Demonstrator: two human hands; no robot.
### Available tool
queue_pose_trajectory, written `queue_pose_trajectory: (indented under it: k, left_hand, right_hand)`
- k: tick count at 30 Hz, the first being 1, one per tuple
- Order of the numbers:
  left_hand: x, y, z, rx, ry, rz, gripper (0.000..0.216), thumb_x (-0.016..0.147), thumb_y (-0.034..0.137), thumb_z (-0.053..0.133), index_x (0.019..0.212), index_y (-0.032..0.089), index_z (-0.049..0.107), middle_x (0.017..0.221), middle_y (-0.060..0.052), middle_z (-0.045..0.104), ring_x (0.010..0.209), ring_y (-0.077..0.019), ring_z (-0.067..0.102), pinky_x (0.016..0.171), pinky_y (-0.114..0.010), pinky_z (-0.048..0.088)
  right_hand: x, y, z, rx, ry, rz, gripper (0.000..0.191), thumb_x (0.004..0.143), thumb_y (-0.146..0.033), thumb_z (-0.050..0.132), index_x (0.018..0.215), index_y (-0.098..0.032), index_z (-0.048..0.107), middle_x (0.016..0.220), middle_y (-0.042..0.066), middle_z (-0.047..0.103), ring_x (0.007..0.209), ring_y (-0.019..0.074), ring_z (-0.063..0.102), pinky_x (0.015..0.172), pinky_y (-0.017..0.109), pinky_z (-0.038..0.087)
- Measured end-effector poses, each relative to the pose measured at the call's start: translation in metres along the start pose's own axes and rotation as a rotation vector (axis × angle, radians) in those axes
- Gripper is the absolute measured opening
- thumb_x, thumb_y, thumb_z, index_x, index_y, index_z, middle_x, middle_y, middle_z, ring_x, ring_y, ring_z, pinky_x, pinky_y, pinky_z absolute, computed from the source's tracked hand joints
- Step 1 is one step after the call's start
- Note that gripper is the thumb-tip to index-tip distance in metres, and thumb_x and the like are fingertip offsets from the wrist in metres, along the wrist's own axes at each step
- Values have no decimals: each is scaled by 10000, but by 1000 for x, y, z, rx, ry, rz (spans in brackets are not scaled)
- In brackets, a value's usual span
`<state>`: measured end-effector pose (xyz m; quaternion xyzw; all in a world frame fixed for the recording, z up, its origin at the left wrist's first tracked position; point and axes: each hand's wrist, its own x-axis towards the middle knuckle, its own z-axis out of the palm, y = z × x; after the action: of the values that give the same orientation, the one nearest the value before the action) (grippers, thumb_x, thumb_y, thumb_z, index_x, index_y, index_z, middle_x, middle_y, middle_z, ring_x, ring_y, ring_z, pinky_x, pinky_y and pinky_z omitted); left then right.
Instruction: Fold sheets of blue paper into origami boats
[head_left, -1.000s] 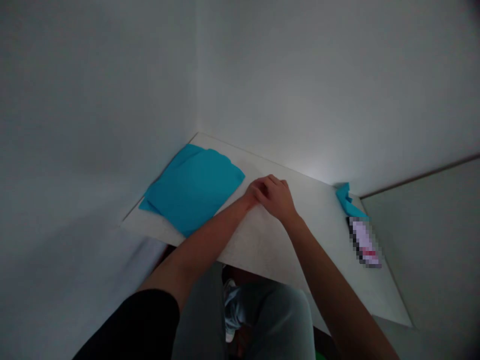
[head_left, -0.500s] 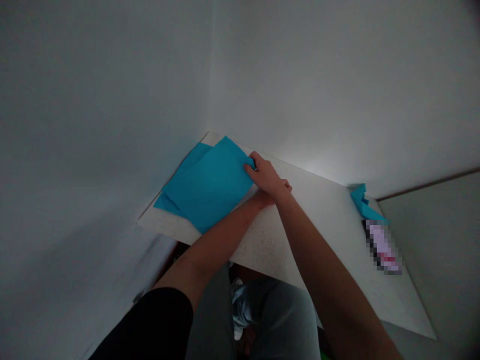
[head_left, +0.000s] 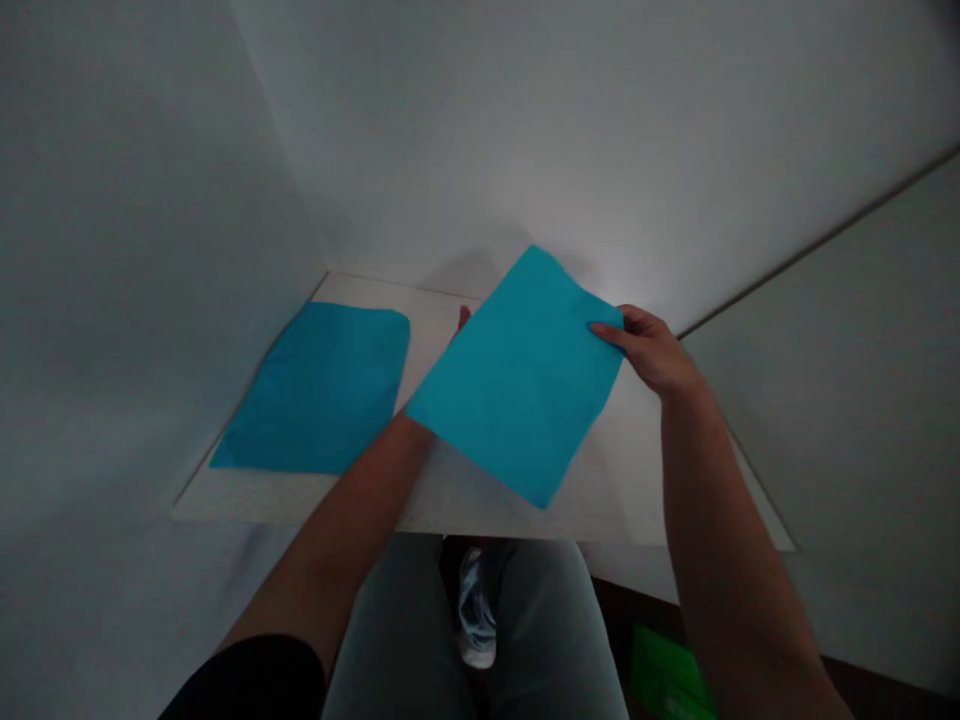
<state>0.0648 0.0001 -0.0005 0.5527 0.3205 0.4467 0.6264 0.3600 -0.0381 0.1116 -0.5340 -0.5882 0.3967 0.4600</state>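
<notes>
The right hand (head_left: 651, 352) has closed on the blue sheet (head_left: 517, 380) at its right corner, with the thumb laid over the face towards the viewer and the other fingers curled behind the edge. From that grip, the whole sheet reaches out to the left, turned like a diamond: one corner points far, one left, and one near. It is held up over the white table (head_left: 637, 490), its face tilted towards the viewer, and its far corner shows against the wall (head_left: 600, 150). The left hand (head_left: 464, 317) is mostly hidden behind the sheet; a fingertip or two stick out past the far left edge, and the forearm passes under the left corner. Whether this hand grips the sheet or only sits behind it, I cannot tell. A second sheet (head_left: 322, 390), also blue, lies flat at the left end of the table, left of the left hand and well apart from the right one. Below the near edge of the table, a green thing (head_left: 667, 675) is on the right, partly covered by the right forearm.
</notes>
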Motion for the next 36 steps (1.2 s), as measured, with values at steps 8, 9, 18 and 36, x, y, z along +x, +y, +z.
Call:
queue_pose_trajectory:
  k: [8, 9, 18, 36]
  left_hand:
    - [-9, -12, -16, 340, 15, -5, 670, 811, 738, 885, 1182, 185, 811, 1220, -139, 850, 1108, -338, 787, 1005, -460, 628]
    - [-9, -12, -17, 368, 39, -5, 615, 838, 688, 868, 1188, 185, 810, 1225, -134, 849, 1104, -331, 786, 1008, -463, 630]
    - [-4, -21, -24, 285, 368, 56, 615, 940, 568, 794, 1429, 240, 616, 1177, -105, 802, 959, -251, 769, 908, -417, 647]
    - [2, -12, -43, 78, 332, -64, 448, 843, 392, 680, 1218, 191, 820, 1118, -127, 796, 939, -265, 748, 844, -419, 660]
  right_hand:
    - [8, 89, 5, 35, 174, -44, 566, 636, -600, 1019, 855, -276, 610, 748, -50, 621, 664, 150, 555, 592, 285, 489]
    - [9, 98, 9, 52, 214, -76, 574, 654, -617, 1001, 905, -284, 607, 743, -62, 603, 651, 148, 551, 583, 278, 477]
    - [-3, 126, 21, 110, 37, -126, 691, 924, -661, 795, 1510, -357, 592, 934, -25, 738, 610, 166, 641, 611, 332, 548]
    - [-6, 110, 28, -123, 144, -358, 271, 897, -546, 781, 912, -277, 755, 967, 67, 631, 955, 273, 609, 870, 441, 559]
